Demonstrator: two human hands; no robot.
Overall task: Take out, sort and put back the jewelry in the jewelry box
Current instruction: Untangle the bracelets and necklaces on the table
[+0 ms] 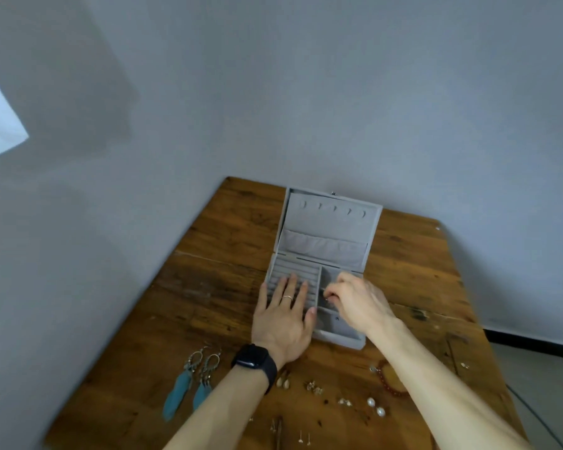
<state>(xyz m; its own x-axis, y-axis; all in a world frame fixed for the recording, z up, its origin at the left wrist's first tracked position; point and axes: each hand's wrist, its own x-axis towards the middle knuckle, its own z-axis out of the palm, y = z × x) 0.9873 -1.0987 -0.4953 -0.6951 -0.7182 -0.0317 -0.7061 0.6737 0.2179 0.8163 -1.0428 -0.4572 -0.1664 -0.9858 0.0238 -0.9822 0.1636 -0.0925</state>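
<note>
While its lid stands open toward the wall, the grey velvet jewelry box sits far-centre on the brown wooden table. Left hand lies flat on the ring-roll section, fingers spread. Right hand is in a right-side compartment, fingertips bunched in a pinch; can't tell whether they hold anything. Nearer: turquoise feather earrings, white pearl earrings, and a red beaded bracelet half hidden by the right forearm.
</note>
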